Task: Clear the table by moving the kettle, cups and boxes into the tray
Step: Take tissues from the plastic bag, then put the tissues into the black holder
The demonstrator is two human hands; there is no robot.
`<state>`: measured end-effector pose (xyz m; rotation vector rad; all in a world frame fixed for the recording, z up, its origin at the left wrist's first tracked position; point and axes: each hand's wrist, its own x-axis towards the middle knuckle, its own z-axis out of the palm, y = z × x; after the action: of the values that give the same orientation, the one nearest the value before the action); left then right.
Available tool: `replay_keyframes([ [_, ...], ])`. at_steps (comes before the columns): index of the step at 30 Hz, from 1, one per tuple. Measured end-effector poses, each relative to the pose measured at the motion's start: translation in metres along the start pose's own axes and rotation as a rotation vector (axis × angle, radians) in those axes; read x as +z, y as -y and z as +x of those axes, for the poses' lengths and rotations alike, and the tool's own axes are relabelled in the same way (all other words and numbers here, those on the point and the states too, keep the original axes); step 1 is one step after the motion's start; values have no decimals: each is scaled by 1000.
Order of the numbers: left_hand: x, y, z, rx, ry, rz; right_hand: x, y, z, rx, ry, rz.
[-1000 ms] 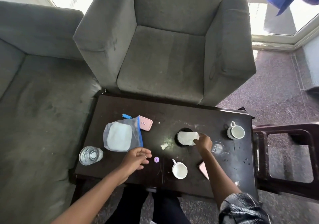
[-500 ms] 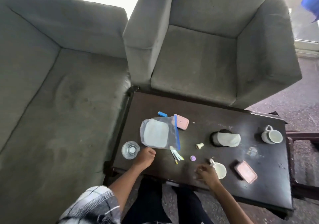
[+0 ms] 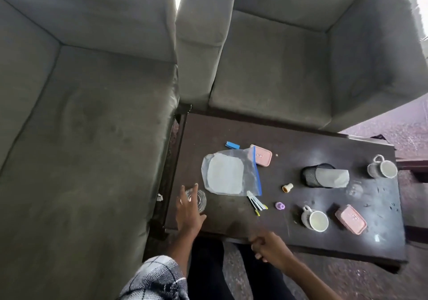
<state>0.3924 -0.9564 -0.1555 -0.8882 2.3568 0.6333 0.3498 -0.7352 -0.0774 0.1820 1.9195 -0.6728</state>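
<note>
Glass (image 3: 201, 200): near-left corner of table (image 3: 301, 137). Left hand (image 3: 188, 214): fingers spread wide, at its rim, not yet closed. Right hand (image 3: 266, 245): curled at near edge, blurred; grip unclear. Advice: wrap the wall low, lift upright.

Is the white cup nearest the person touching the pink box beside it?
Apart. The head view shows a strip of bare dark table between the cup and the pink box.

left hand (image 3: 188, 209): fingers spread, extended forward | right hand (image 3: 266, 245): fingers curled
</note>
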Motion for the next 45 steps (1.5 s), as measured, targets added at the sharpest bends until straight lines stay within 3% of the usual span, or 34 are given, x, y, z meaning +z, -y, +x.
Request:
replay_keyframes([
  [10,-15,-17,-13,-55,-55,-58,-38,-53,-25,132,-107,-62],
  [18,-28,-102,-43,91,-89,46,-96,-58,-24,159,-256,76],
  [20,-27,-130,-44,147,-103,56,-113,-63,-15,159,-312,201],
  [24,-21,-187,-33,286,-124,101,-154,-64,10,166,-372,806],
  [26,-20,-216,-22,365,-111,163,-177,-63,23,163,-392,963],
  [32,-13,-291,24,488,-75,275,-215,-73,65,185,-421,1150],
  [40,-3,-346,83,485,-66,319,-223,-91,113,209,-353,1230],
  [45,0,-355,103,456,-61,322,-225,-96,131,253,-409,1337],
])
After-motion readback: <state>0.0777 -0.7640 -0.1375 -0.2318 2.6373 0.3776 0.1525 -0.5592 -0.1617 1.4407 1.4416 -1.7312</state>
